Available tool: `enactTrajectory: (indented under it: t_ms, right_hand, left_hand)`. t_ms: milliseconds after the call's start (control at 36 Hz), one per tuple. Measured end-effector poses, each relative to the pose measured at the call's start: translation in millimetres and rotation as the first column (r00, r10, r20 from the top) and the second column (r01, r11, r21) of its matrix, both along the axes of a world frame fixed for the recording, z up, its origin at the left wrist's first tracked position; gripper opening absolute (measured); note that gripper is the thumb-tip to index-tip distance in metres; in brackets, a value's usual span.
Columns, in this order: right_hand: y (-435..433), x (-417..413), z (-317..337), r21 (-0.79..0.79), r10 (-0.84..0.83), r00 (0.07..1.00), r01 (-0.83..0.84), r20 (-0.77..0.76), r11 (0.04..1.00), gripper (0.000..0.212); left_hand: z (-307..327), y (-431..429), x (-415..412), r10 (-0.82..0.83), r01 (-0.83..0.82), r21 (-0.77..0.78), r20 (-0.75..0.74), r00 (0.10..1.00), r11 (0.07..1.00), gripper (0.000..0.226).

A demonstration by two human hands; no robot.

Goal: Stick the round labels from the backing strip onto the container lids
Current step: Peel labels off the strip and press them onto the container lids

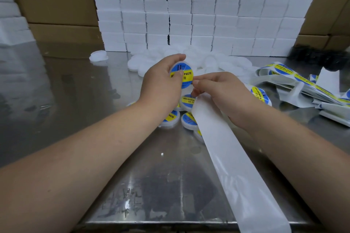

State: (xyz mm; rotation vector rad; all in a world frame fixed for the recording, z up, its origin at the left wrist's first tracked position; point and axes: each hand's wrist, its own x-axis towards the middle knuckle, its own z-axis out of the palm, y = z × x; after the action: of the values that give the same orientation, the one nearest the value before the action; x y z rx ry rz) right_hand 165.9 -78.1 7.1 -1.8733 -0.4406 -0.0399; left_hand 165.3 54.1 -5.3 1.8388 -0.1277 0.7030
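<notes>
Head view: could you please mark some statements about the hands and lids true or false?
The left hand holds a lid bearing a blue and yellow label. True.
The right hand lies flat and empty. False: it grips the white backing strip.
Labelled lids lie on the table beneath the hands. True.
The plain lids are piled at the table's near edge. False: they lie at the far side, by the white boxes.

Backing strip (236,166) cut off by the bottom edge, labelled lid (187,75) partly behind the left hand (161,83)
</notes>
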Motion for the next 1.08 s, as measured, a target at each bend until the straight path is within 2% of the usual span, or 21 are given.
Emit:
enactTrajectory:
  t_ms: [167, 333, 417, 556, 667, 806, 1000, 1083]
  right_hand:
    - [2, -1, 1, 0.025, -0.044, 0.999, 0.044, 0.023, 0.999, 0.024]
    - [-8, 2, 5, 0.080, -0.234, 0.970, 0.229, 0.060, 0.970, 0.018]
    - [-10, 4, 5, 0.084, -0.237, 0.968, 0.230, 0.088, 0.970, 0.018]
    - [-3, 1, 0, 0.007, -0.129, 0.977, 0.130, 0.172, 0.992, 0.016]
    - [-4, 4, -1, -0.058, -0.136, 0.960, 0.155, 0.246, 0.986, 0.014]
    - [-7, 7, -2, -0.093, -0.163, 0.945, 0.196, 0.283, 0.976, 0.023]
    - [-6, 6, -2, -0.099, -0.211, 0.929, 0.251, 0.303, 0.963, 0.014]
    - [-7, 5, -2, -0.111, -0.204, 0.930, 0.248, 0.305, 0.962, 0.017]
  left_hand:
    - [0, -2, 2, 0.084, -0.086, 0.039, 0.058, 0.995, 0.996, 0.038]
    - [9, 12, 1, 0.172, -0.170, -0.066, 0.023, 0.985, 0.983, 0.035]
    - [9, 10, -1, 0.106, -0.105, -0.064, 0.019, 0.994, 0.992, 0.033]
    - [7, -6, -4, -0.037, 0.037, -0.026, 0.011, 0.999, 0.999, 0.031]
    - [4, -6, -6, -0.089, 0.089, 0.023, -0.011, 0.996, 0.996, 0.027]
    - [1, -7, -6, -0.115, 0.115, 0.090, -0.010, 0.993, 0.989, 0.017]
    - [0, -7, -4, -0.138, 0.140, 0.102, -0.032, 0.990, 0.985, 0.012]
    - [0, -6, -5, -0.121, 0.122, 0.122, -0.020, 0.992, 0.985, 0.013]
